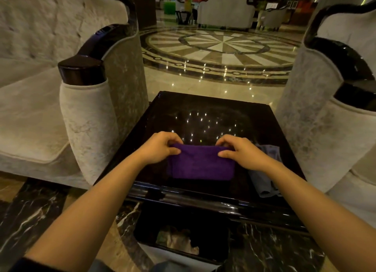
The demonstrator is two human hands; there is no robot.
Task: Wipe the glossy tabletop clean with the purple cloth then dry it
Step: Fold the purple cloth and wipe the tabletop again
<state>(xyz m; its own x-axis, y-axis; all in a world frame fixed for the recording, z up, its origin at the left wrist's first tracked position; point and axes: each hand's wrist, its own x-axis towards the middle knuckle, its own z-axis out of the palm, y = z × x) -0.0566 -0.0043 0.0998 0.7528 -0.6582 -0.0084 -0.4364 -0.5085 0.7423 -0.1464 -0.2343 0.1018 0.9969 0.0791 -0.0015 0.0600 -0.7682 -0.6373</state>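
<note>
A folded purple cloth [200, 164] lies on the near part of the glossy black tabletop [205, 113]. My left hand [160, 147] pinches its upper left corner and my right hand [242, 151] pinches its upper right corner, both lifting the far edge slightly. A grey-blue cloth [264, 182] lies crumpled on the table to the right, partly under my right forearm. Ceiling lights reflect off the table's middle.
A pale upholstered armchair [87, 117] with black glossy arm caps stands close on the left, another armchair [325, 117] on the right. A black bin [183, 237] holding crumpled paper sits on the marble floor below the table's near edge.
</note>
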